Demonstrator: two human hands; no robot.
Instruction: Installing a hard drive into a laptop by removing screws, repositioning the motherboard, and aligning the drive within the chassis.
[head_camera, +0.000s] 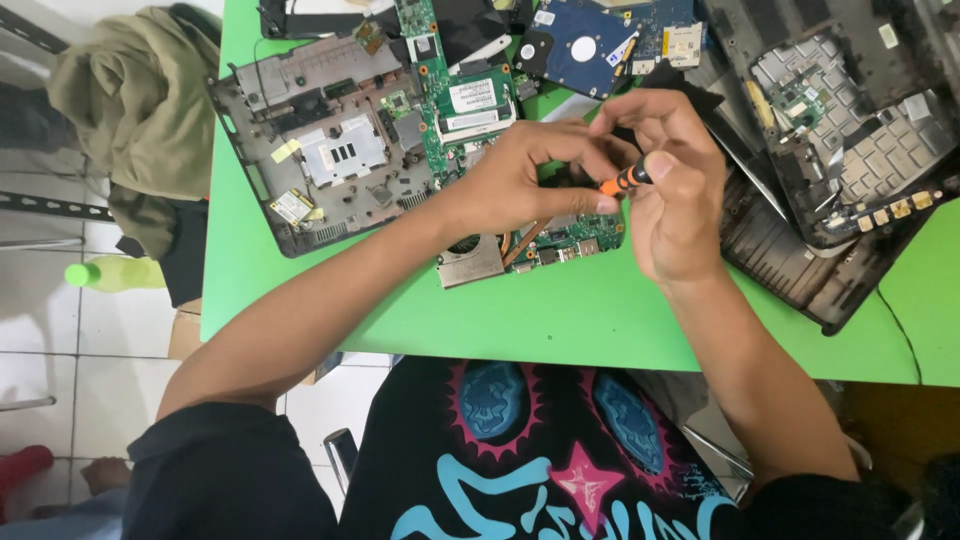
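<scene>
Orange-and-black screwdriver (627, 179), pinched between fingertips of left hand (520, 185) and thumb of right hand (672, 190), both closed on its handle, held just above green circuit board (560, 235) and copper heat pipe (525, 240) on green table (560, 310).

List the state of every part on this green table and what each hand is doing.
left hand: gripping the screwdriver
right hand: pinching the screwdriver
screwdriver: held, tilted
motherboard: exposed, flat
laptop base: opened
hard drive: removed, loose
keyboard frame: upside down
</scene>
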